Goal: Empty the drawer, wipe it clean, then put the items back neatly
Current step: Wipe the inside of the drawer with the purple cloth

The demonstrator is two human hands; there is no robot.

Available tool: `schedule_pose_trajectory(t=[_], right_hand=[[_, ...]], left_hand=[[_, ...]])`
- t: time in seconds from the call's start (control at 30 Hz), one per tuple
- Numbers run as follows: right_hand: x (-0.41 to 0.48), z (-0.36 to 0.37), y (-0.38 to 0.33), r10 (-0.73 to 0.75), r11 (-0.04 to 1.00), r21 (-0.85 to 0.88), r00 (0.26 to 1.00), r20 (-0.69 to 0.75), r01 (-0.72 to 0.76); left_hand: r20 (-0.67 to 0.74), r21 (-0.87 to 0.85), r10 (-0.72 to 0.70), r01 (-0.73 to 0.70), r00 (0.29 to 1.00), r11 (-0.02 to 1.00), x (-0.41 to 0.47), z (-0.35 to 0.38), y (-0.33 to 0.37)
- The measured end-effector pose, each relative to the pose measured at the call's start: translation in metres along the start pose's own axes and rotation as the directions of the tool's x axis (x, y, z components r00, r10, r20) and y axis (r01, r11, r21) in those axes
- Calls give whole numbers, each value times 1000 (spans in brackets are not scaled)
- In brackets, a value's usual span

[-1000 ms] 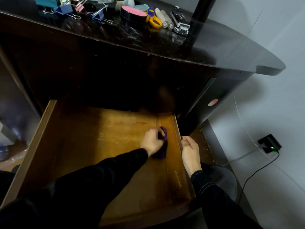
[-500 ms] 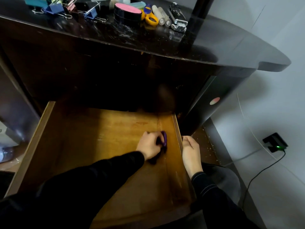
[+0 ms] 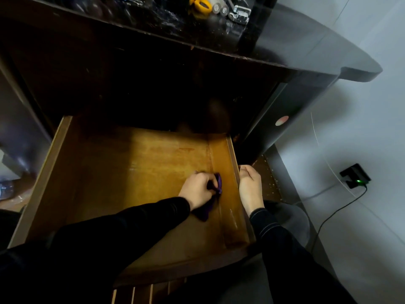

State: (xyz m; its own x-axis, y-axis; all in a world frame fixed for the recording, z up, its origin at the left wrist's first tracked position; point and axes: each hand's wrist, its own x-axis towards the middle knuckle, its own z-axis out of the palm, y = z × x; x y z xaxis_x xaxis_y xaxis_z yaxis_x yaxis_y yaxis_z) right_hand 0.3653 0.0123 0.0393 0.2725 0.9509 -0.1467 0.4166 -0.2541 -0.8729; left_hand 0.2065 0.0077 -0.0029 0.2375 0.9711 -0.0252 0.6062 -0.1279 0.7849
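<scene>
The wiping stroke has travelled. Over the last second the left grip (image 3: 197,189) has drawn the cloth (image 3: 206,210) a little way towards the person along the foot of the right wall, and the head has tipped down so the desk top now sits at the upper edge of view. I judge the task to be in its middle step: emptying is done, the right-hand seam is being wiped, and nothing has gone back yet.

The desk (image 3: 306,51) is dark, glossy and round-cornered, its top flecked with specks. The drawer (image 3: 131,172) stands pulled out, bare inside: amber wood, worn and blotchy, with thin upright walls. The left grip is curled tight over the cloth, pressing it onto the floor just beside the right wall. The right grip (image 3: 249,187) lies against the outside of that wall, fingers bent, and I cannot tell whether they clasp the rim. The cloth is purple, soft and bunched. On the desk wait yellow-handled scissors (image 3: 200,4), two pale cylinders (image 3: 219,6) and a small shiny metal piece (image 3: 240,13)
</scene>
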Motion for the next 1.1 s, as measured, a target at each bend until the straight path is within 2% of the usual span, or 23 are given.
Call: schedule_pose_trajectory(t=[0.1,0.2,0.3,0.37,0.47,0.53,0.7,0.77,0.9,1.03,1.1], right_hand=[[1,0,-1,4,1000,-6,1000,-4,-4],[1,1,-2,9,1000,-16,1000,-11,-10],[0,1,-2,2,1000,-22,1000,-20,-3],[-1,0,-2,-5,1000,-7,1000,-26,5],[0,0,0,-13,1000,7,1000,-21,14],[1,0,1,-11,1000,12,1000,-25,12],[1,0,0,13,1000,25,999,-31,-12],[0,0,0,9,999,33,999,-33,-8],[-1,0,0,-7,999,47,999,-33,8],[-2,0,-1,17,999,39,1000,-25,-16],[-1,0,-2,14,999,43,999,-35,-13]], left_hand=[[122,33,88,-92,989,995,-12,5,-2],[296,4,176,-185,939,983,-33,14,-1],[387,-38,199,-200,900,979,-43,17,5],[353,-135,175,-135,919,982,-40,9,10],[150,-277,96,-51,984,960,-27,-5,18],[89,-333,57,-24,994,943,-26,-6,22],[285,-213,171,-112,943,971,-52,13,24],[265,-231,188,-127,946,965,-49,7,26],[98,-352,133,-90,986,932,-36,-5,32],[225,-345,190,-104,956,933,-47,1,32],[242,-349,211,-118,947,930,-45,-3,33]])
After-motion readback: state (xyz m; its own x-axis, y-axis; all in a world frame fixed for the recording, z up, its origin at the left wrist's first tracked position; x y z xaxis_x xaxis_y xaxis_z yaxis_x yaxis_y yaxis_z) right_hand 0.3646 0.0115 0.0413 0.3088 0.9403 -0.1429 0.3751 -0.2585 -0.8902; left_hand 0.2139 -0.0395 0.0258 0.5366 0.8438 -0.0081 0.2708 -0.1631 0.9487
